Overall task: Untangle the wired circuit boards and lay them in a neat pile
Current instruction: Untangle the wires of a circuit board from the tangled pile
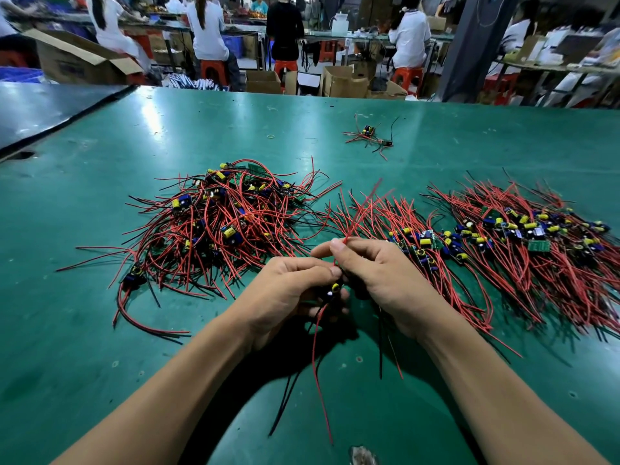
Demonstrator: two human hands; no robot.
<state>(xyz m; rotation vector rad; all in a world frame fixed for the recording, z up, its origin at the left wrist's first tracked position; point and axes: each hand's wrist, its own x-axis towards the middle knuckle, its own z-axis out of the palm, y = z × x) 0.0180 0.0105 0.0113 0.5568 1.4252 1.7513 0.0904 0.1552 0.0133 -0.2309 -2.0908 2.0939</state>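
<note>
A tangled heap of wired circuit boards (214, 223) with red and black leads lies left of centre on the green table (100, 330). Two combed rows of boards lie to the right, one in the middle (416, 243) and one at far right (530, 233). My left hand (288, 290) grips a small board with a yellow capacitor (334, 287) just above the table. My right hand (379, 273) pinches that board's red wires (360, 213), which rise from my fingers. Other red and black leads (315, 357) hang down towards me.
A small separate cluster of boards and wires (370, 137) lies farther back, with a rubber band (271, 136) to its left. A dark sheet (50, 109) covers the table's far left corner. Behind the table, people sit at benches among cardboard boxes (342, 82).
</note>
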